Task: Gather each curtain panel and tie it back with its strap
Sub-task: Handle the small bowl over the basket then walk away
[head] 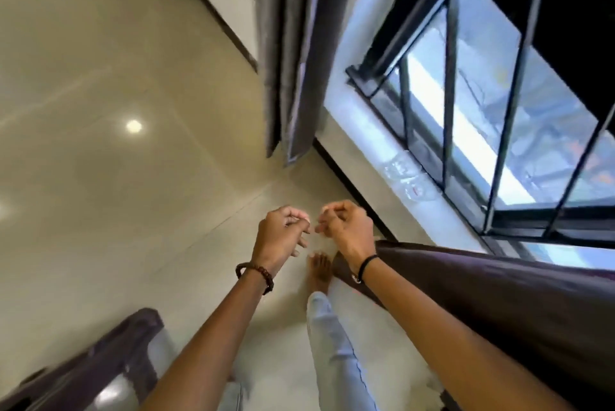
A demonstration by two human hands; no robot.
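Observation:
A dark grey curtain panel (293,44) hangs gathered at the top centre, left of the window. A second dark brown curtain panel (499,297) runs along the right, under my right forearm. My left hand (283,231) and my right hand (346,227) are held close together in front of me over the floor, away from both panels. Both hands have fingertips pinched and fingers curled, and I see nothing between them. No strap shows anywhere in view.
A window with black bars (482,104) fills the right side, and a clear plastic item (406,177) lies on its sill. Glossy beige floor tiles (116,144) spread to the left. Dark furniture (83,370) stands at the bottom left. My bare foot (319,272) is below my hands.

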